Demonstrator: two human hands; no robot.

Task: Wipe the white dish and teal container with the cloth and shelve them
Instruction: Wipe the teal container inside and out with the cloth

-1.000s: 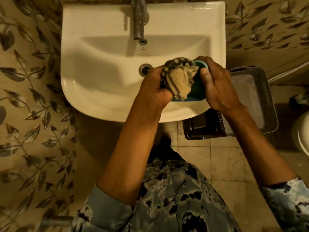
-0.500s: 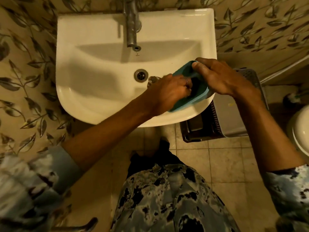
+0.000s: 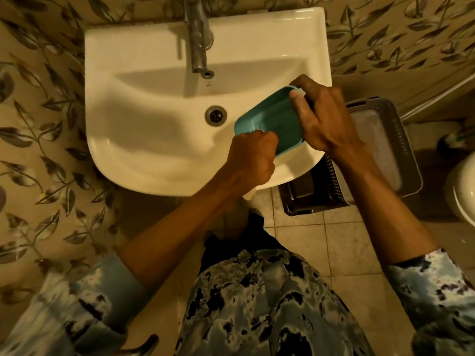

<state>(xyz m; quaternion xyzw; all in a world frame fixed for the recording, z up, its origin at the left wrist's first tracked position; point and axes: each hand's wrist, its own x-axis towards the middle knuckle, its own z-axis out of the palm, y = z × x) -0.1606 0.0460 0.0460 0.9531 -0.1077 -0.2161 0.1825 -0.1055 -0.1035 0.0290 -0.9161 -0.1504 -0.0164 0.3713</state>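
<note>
Head view: the container [image 3: 272,124] tilts over the sink [image 3: 154,140], right hand [image 3: 323,119] clamped on its far rim and left hand [image 3: 253,155] fisted at its near rim, seemingly round the cloth [image 3: 250,196], so wiping looks unfinished and shelving undone, with the dish unseen.

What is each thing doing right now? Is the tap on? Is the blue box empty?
Teal container: empty, tilted, held over the sink.
Right hand: grips the container's far end.
Left hand: curled in a fist at its near rim; contents hidden.
Tap: no water running.
Drain: unplugged, no water pooled.
</note>
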